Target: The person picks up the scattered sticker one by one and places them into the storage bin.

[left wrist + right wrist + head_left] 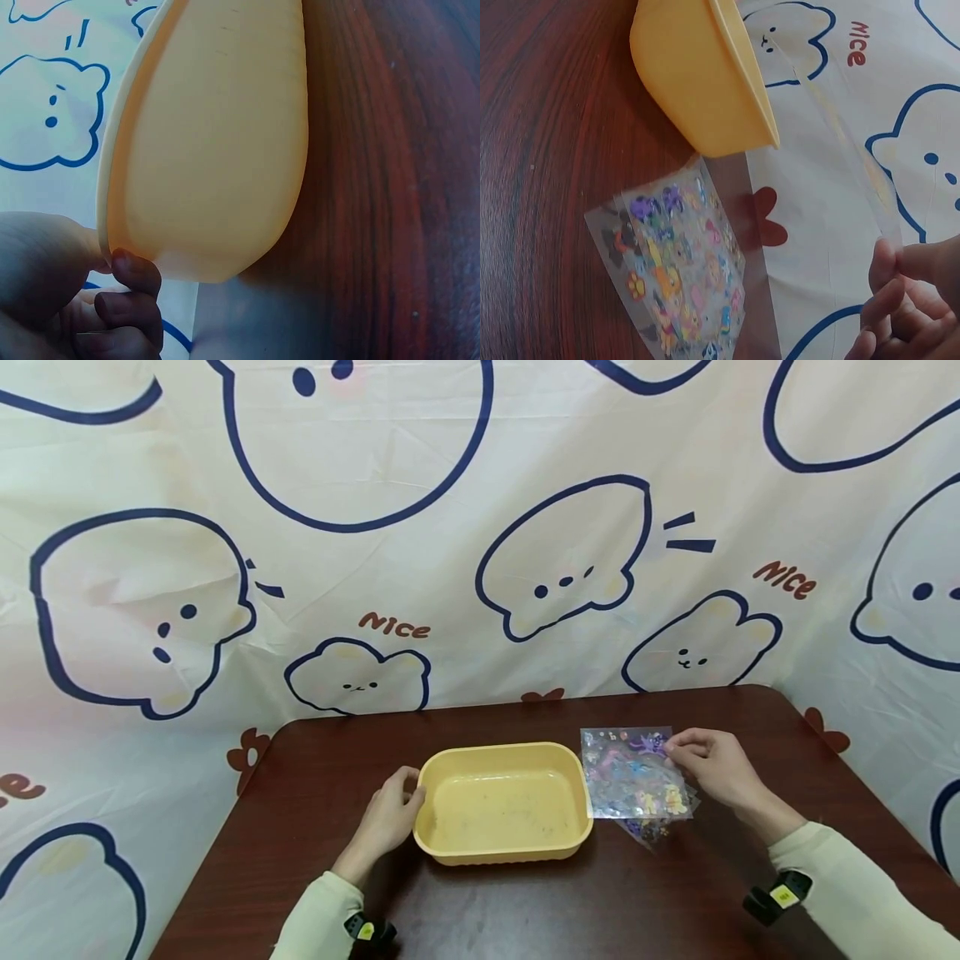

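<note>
A yellow plastic basin (502, 810) stands on the table with nothing inside it. My left hand (388, 814) pinches its left rim between thumb and forefinger; the left wrist view shows the basin wall (210, 142) close up. To the right of the basin, my right hand (716, 768) holds a clear sheet of colourful cartoon stickers (622, 777) by its right edge. In the right wrist view that sheet appears nearly edge-on, raised off the table. Beneath it on the table lie more sticker sheets (682, 262), overlapping one another, partly covered in the head view.
The dark wooden table (495, 910) extends around the basin. Behind and at both sides hangs a pale cloth (450, 568) printed with blue-outlined cartoon animals. Dark straps with small devices (780, 897) sit on both sleeves.
</note>
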A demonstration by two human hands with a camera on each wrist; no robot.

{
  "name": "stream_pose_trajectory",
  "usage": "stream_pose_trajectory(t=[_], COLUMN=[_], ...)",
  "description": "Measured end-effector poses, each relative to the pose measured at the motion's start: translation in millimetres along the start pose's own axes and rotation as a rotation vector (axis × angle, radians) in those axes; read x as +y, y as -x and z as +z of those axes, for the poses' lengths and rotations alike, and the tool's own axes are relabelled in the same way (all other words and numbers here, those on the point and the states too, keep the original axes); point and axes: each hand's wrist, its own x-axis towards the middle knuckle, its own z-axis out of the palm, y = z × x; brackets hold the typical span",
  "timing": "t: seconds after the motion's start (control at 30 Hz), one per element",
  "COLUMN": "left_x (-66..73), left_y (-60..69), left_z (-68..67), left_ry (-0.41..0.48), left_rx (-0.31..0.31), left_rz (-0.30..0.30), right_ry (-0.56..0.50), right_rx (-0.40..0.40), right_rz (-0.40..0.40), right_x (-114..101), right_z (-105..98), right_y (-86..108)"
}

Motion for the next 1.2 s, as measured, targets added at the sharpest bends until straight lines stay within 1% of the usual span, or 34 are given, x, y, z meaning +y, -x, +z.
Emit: stream_pose_trajectory(t=[0.23, 0.63, 1.0, 1.2], left_x=[-0.6, -0.1, 0.3, 0.8], left_y=[-0.5, 0.0, 0.4, 0.5], left_z=[-0.5, -1.2, -1.2, -1.4], left_ry=[0.006, 0.001, 0.003, -0.001], left_rx=[-0.006, -0.008, -0.008, -0.011], left_rz=[-0.001, 0.0, -0.002, -0.007], right_ry=[-0.025, -0.093, -0.119, -0.13], right_rx=[-0.004, -0.03, -0.054, -0.046], right_rz=[-0.003, -0.038, -0.06, -0.076], right_x=[-5.7, -13.2, -21.1, -24.9], right_z=[9.7, 26.4, 35.4, 41.7], right_y=[0.9, -0.6, -0.9, -2.5])
